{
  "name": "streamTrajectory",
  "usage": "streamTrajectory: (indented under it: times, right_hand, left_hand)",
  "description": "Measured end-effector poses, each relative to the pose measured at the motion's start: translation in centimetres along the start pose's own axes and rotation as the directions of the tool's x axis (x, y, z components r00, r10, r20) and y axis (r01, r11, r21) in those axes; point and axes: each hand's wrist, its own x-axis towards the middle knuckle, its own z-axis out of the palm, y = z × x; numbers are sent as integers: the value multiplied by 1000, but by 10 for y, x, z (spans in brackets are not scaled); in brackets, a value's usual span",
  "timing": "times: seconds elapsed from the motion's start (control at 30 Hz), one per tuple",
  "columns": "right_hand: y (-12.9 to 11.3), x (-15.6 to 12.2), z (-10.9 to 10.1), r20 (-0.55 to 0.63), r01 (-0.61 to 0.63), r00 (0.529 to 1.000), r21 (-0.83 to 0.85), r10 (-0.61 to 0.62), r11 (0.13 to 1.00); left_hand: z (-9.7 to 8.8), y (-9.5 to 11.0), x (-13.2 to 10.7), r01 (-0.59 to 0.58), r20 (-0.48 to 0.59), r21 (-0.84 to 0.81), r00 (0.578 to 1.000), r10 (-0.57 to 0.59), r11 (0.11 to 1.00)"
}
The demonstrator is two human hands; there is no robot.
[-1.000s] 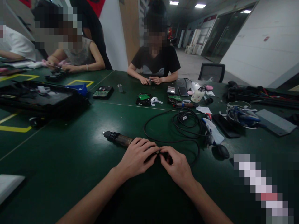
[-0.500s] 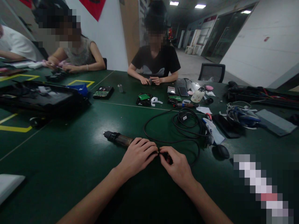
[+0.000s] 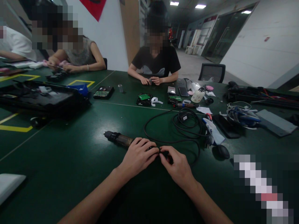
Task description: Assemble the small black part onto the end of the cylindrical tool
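My left hand lies curled over the rear end of a dark tube-shaped tool that rests on the green table. Its metal nozzle sticks out to the left. My right hand pinches something small and dark just right of the left fingertips; I cannot make out what it is. A black cable loops on the table behind both hands and runs toward them.
A person in a black shirt sits opposite, and two others sit at the far left. Circuit boards, a black tray, phones, a bottle, a black mouse and tangled cables lie about the table.
Both hands stay at the same spot; the fingertips have closed slightly together over the small part. The tool and cable have not moved.
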Motion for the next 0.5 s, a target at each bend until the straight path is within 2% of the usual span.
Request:
streamTrajectory:
  times: [0.13, 0.5]
  right_hand:
    - [1, 0, -1, 5, -3, 1000, 22, 3, 1000]
    - [5, -2, 1, 19, -3, 1000, -53, 4, 999]
  left_hand:
    - [0, 1, 0, 7, 7, 1, 1000, -7, 1000]
    - [-2, 2, 1, 13, 8, 17, 1000, -13, 1000]
